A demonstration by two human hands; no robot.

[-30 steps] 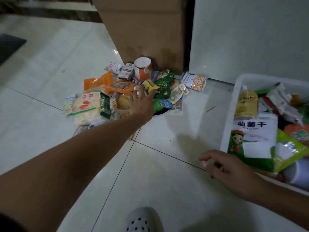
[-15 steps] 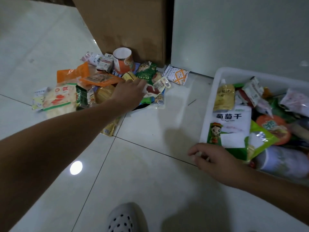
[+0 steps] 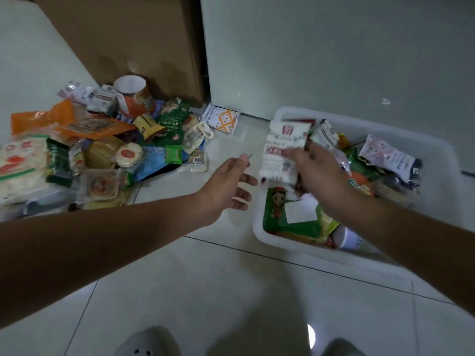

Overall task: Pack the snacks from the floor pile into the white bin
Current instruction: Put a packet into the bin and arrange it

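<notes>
Two bare hands were held out over the tiled floor (image 3: 195,273). The left hand (image 3: 226,186) was kept low between the snack pile (image 3: 102,150) and the white bin (image 3: 259,235), palm turned towards the bin, its fingers (image 3: 248,179) spread and relaxed, with nothing held in them. The right hand (image 3: 321,176) was raised over the bin's left part, and a white packet (image 3: 281,150) with red labels was pinched at its right edge by that hand's curled fingers and held upright above the contents. A green pouch (image 3: 277,209) printed with a cartoon figure was seen lying in the bin directly under the packet, among other wrappers. The pile was spread on the floor to the left, against a cardboard box (image 3: 128,34), with an orange paper cup (image 3: 131,93) at its back. A pale wall (image 3: 334,47) was seen behind the bin, and two shoe tips (image 3: 149,343) at the lower edge.
</notes>
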